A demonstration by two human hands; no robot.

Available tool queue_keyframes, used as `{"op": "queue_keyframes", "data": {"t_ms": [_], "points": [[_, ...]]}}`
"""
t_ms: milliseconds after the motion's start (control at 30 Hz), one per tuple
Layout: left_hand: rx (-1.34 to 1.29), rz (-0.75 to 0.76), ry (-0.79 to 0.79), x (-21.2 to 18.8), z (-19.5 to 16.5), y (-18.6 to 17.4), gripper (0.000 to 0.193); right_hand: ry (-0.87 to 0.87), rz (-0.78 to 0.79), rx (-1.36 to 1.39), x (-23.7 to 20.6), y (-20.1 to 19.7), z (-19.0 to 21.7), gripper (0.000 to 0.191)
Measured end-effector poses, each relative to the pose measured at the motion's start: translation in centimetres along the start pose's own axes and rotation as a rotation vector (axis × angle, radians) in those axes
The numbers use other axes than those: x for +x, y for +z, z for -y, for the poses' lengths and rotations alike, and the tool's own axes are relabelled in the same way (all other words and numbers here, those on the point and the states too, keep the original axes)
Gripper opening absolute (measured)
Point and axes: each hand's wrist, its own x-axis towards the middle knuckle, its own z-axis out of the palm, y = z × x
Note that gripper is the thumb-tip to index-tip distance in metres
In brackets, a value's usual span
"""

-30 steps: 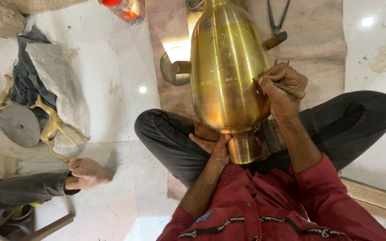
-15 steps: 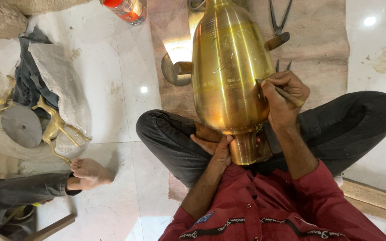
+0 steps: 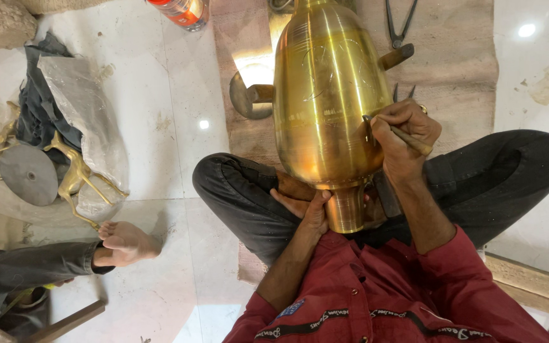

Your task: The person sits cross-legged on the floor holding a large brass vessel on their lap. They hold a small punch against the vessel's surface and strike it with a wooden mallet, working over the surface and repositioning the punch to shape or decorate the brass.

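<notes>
A large polished brass vase (image 3: 325, 95) lies across my crossed legs, its narrow neck (image 3: 344, 209) pointing toward my chest. My left hand (image 3: 309, 206) cups the vase from below at the neck. My right hand (image 3: 405, 136) rests on the vase's right flank and grips a thin engraving tool (image 3: 401, 134) like a pen, tip on the metal. Faint scratched lines show on the upper body of the vase.
Another person's bare foot (image 3: 125, 241) and grey trouser leg lie at the left. Brass deer figures (image 3: 74, 174), a grey disc (image 3: 28, 173) and plastic wrap sit on the marble floor at the left. Pliers (image 3: 398, 25), a hammer (image 3: 252, 95) and an orange can (image 3: 182, 11) lie beyond.
My right hand has slid slightly down the vase's flank with the tool. The vase and my left hand stay as they were.
</notes>
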Motion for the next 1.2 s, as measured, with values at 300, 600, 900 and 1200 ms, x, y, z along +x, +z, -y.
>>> {"op": "queue_keyframes", "data": {"t_ms": [300,600,900,1200], "points": [[0.021,0.005,0.043,-0.2,-0.2,1.1,0.093,-0.042,0.093,-0.019,-0.2,-0.1,0.6,0.014],[0.012,0.033,0.044,-0.5,-0.1,1.6,0.090,-0.105,0.166,-0.125,-0.5,0.0,1.9,0.015],[0.015,0.033,0.052,-0.7,-0.2,2.0,0.091,-0.076,0.293,-0.085,-0.2,0.1,3.1,0.017],[0.042,0.014,0.067,-0.7,-0.1,1.5,0.087,0.020,0.000,0.327,-0.5,-1.3,-1.1,0.010]]}}
